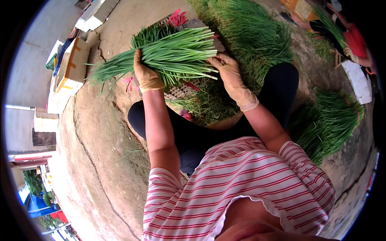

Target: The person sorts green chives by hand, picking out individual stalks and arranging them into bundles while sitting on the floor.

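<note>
A loose bunch of garlic chives (pixel 177 52) lies across both my gloved hands, green leaf tips to the left and pale stem ends to the right. My left hand (pixel 146 74) is closed around the leafy part, thumb on top. At the pale ends, my right hand (pixel 229 70) has its fingers curled against the stems; part of its grip is hidden. Beneath the bunch, more chives (pixel 152 34) lie on a low support with a perforated plastic crate (pixel 179 93). Red ties (pixel 177 18) lie at its far side.
A large heap of chives (pixel 253 32) spreads at far right, and another pile (pixel 327 124) lies beside my right knee. Loose trimmings (pixel 213 104) gather between my legs. White foam boxes (pixel 70 72) stand along the left. Another person in red (pixel 356 42) handles chives at upper right.
</note>
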A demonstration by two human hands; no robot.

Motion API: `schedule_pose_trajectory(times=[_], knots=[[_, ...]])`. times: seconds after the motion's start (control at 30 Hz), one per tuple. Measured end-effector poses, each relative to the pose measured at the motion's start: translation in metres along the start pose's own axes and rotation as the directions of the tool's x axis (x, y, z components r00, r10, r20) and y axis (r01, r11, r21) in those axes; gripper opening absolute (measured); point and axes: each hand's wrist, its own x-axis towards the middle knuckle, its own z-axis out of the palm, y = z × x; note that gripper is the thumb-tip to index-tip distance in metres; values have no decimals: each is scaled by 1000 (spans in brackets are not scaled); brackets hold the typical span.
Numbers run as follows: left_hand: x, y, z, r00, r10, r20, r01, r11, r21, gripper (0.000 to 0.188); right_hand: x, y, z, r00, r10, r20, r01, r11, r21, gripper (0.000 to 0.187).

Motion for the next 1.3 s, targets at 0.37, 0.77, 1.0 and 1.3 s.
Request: schedule_pose_trajectory(times=[0.37, 0.77, 1.0, 1.3], knots=[[12, 10, -16, 990, -129, 50, 135, 981, -137, 35, -10, -8, -16, 983, -183, 24, 182, 982, 47, 17], [16, 4, -17, 990, -118, 82, 125, 989, -80, 35, 9, -3, -4, 881, -465, 86, 459, 799, -388, 15], [7, 4, -9, 987, -138, 78, 145, 986, -81, 34, -2, -9, -9, 944, -328, -17, 322, 935, -150, 7], [16, 6, -22, 990, -116, 86, 121, 991, -61, 37, -9, -34, -16, 945, -275, -178, 289, 955, 61, 13]])
